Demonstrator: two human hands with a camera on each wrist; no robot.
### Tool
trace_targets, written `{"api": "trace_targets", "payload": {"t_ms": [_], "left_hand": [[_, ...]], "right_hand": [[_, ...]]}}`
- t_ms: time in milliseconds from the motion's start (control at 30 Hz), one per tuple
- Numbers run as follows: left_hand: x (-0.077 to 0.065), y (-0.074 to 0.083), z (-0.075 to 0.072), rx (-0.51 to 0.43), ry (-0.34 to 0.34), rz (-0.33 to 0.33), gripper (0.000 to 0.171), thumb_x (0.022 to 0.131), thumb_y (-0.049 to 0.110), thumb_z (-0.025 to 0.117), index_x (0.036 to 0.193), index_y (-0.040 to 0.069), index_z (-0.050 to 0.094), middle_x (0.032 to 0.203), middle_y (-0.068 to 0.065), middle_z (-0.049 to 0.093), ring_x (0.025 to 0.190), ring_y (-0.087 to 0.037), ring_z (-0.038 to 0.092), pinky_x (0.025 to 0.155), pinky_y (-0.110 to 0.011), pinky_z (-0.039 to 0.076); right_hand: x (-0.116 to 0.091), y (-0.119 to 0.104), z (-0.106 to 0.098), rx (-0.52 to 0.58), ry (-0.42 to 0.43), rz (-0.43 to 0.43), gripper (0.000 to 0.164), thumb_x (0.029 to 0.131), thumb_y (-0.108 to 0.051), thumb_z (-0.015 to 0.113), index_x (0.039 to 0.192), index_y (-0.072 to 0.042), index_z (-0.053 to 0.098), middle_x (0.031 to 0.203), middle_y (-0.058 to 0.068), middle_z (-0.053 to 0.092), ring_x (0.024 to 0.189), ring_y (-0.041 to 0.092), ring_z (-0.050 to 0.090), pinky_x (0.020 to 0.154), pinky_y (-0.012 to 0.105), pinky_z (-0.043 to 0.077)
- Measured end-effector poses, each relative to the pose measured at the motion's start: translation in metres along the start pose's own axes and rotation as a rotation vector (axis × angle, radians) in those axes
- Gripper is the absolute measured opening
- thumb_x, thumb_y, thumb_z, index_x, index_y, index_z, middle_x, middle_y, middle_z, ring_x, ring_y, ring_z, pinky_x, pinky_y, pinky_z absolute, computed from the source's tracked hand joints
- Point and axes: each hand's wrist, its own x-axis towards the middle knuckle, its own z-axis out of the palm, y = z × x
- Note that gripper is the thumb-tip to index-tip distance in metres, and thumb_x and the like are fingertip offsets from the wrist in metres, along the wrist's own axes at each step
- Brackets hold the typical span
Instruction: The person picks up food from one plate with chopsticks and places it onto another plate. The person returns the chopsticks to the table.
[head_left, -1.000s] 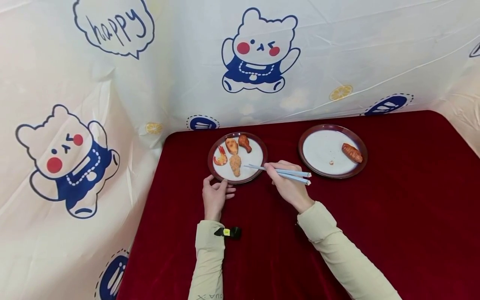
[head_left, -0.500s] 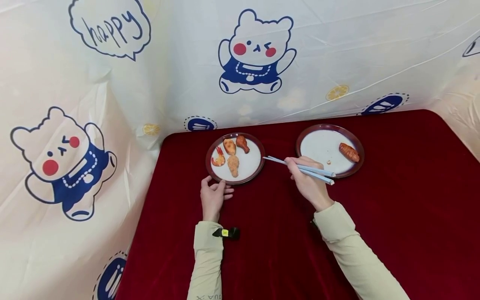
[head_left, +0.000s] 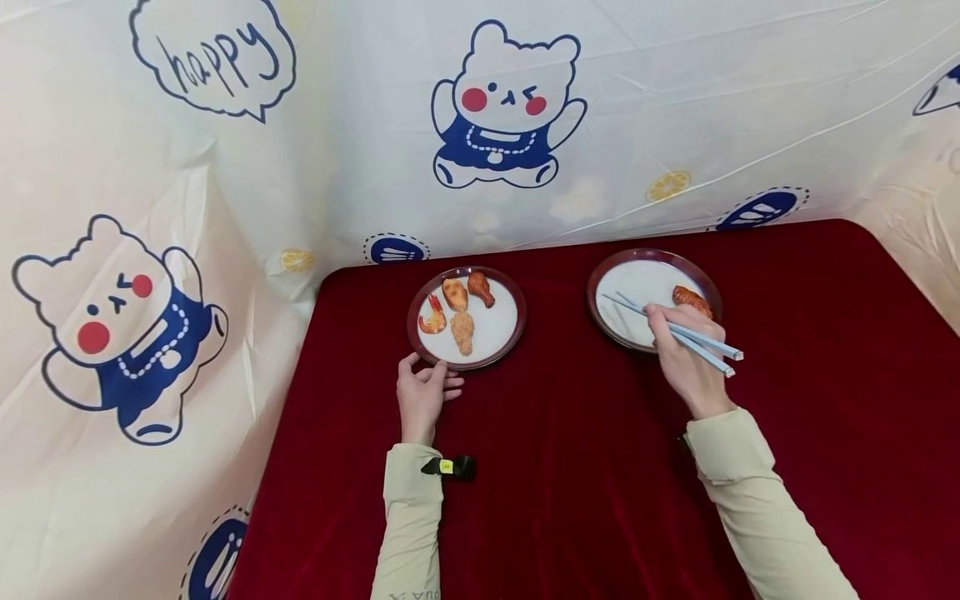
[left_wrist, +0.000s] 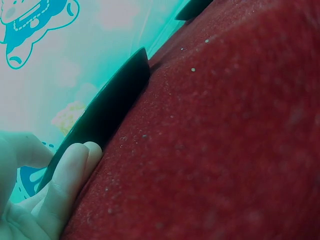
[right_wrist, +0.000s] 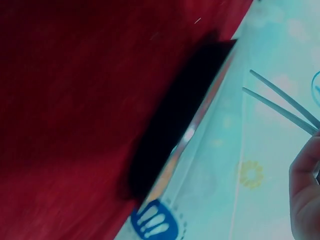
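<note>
In the head view, my left hand (head_left: pixel 422 392) holds the near rim of the left plate (head_left: pixel 495 332), thumb on one side and fingers on the other, as the left wrist view shows. On that plate lie a shrimp (head_left: pixel 432 317), a breaded drumstick (head_left: pixel 462 333), a glazed drumstick (head_left: pixel 481 288) and a browned oval piece (head_left: pixel 453 294). My right hand (head_left: pixel 690 371) grips a pair of light blue chopsticks (right_wrist: pixel 280 107), their tips slightly apart and with nothing between them, over the right plate (head_left: pixel 637 279). A glazed chicken wing (head_left: pixel 690 298) on that plate is partly hidden behind the hand.
Both plates have brown rims and stand on a dark red velvet cloth (head_left: pixel 540 467). A white curtain printed with cartoon bears (head_left: pixel 497 137) hangs behind and at the sides. A black strap (head_left: pixel 453 467) sits on the left sleeve.
My right hand has carried the chopsticks rightward, from the left plate's edge to over the right plate. The left hand keeps its place at the left plate's rim.
</note>
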Motion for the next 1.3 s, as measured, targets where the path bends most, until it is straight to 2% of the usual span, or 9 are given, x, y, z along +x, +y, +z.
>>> {"api": "trace_targets", "payload": {"t_ms": [133,267,300,533,767,900,1033,1167,1300], "left_hand": [[0.001,-0.002,0.001,-0.001,0.002,0.01,0.055,0.096,0.015,0.058,0.143,0.01,0.032,0.097,-0.025,0.07,0.069,-0.016,0.072,0.063,-0.031,0.063],[0.002,-0.003,0.001,-0.001,0.007,0.015,0.055,0.096,0.014,0.058,0.143,0.01,0.032,0.095,-0.023,0.07,0.068,-0.017,0.072,0.063,-0.031,0.063],[0.002,-0.003,0.001,0.0,0.007,0.014,0.055,0.096,0.014,0.058,0.143,0.01,0.032,0.095,-0.023,0.07,0.069,-0.017,0.072,0.063,-0.031,0.063],[0.001,0.0,0.0,0.003,-0.003,0.0,0.057,0.096,0.016,0.058,0.145,0.011,0.03,0.1,-0.025,0.069,0.069,-0.016,0.072,0.064,-0.03,0.063],[0.0,0.0,0.0,0.009,-0.011,-0.002,0.058,0.096,0.018,0.058,0.146,0.011,0.029,0.102,-0.026,0.069,0.072,-0.018,0.073,0.064,-0.03,0.063],[0.001,-0.001,0.001,0.014,0.0,0.003,0.056,0.096,0.017,0.058,0.144,0.012,0.031,0.099,-0.024,0.069,0.07,-0.017,0.072,0.064,-0.03,0.063],[0.001,-0.003,0.001,0.011,0.008,0.015,0.055,0.095,0.016,0.058,0.144,0.011,0.032,0.095,-0.021,0.069,0.068,-0.016,0.072,0.064,-0.031,0.063],[0.001,-0.004,0.001,0.009,0.009,0.019,0.055,0.095,0.016,0.058,0.143,0.011,0.033,0.094,-0.02,0.069,0.068,-0.015,0.072,0.065,-0.032,0.063],[0.001,-0.003,0.0,0.011,0.011,0.023,0.054,0.095,0.017,0.058,0.143,0.012,0.033,0.097,-0.022,0.068,0.069,-0.017,0.073,0.064,-0.032,0.063]], "right_hand": [[0.0,0.009,-0.014,-0.06,0.035,-0.021,0.026,0.094,-0.015,0.061,0.078,-0.002,0.076,0.064,0.011,0.061,0.059,-0.006,0.04,0.047,0.012,0.029],[-0.001,0.019,-0.029,-0.126,0.066,-0.003,0.029,0.095,-0.018,0.059,0.077,-0.001,0.075,0.065,0.011,0.058,0.057,-0.006,0.036,0.046,0.012,0.026],[-0.001,0.021,-0.033,-0.141,0.073,0.009,0.031,0.095,-0.019,0.059,0.076,-0.001,0.075,0.064,0.011,0.058,0.056,-0.007,0.036,0.046,0.012,0.026],[-0.006,0.032,-0.053,-0.19,0.09,0.119,0.034,0.096,-0.028,0.057,0.097,-0.001,0.077,0.073,0.014,0.062,0.059,-0.011,0.038,0.049,0.009,0.029],[-0.012,0.04,-0.06,-0.274,0.066,0.185,0.036,0.096,-0.031,0.056,0.099,-0.001,0.076,0.077,0.016,0.063,0.063,-0.014,0.035,0.052,0.012,0.03],[-0.013,0.045,-0.062,-0.288,0.06,0.209,0.039,0.096,-0.033,0.056,0.093,-0.001,0.077,0.077,0.016,0.063,0.062,-0.013,0.035,0.051,0.013,0.03],[-0.012,0.047,-0.065,-0.32,0.04,0.222,0.045,0.097,-0.035,0.055,0.077,-0.001,0.075,0.074,0.015,0.061,0.06,-0.011,0.035,0.05,0.015,0.03],[-0.009,0.048,-0.068,-0.315,0.008,0.191,0.044,0.097,-0.032,0.055,0.071,-0.002,0.074,0.069,0.012,0.057,0.058,-0.006,0.034,0.048,0.016,0.029],[-0.004,0.049,-0.071,-0.27,-0.031,0.097,0.033,0.096,-0.023,0.057,0.085,0.0,0.078,0.067,0.012,0.057,0.059,-0.006,0.034,0.047,0.013,0.028]]}}
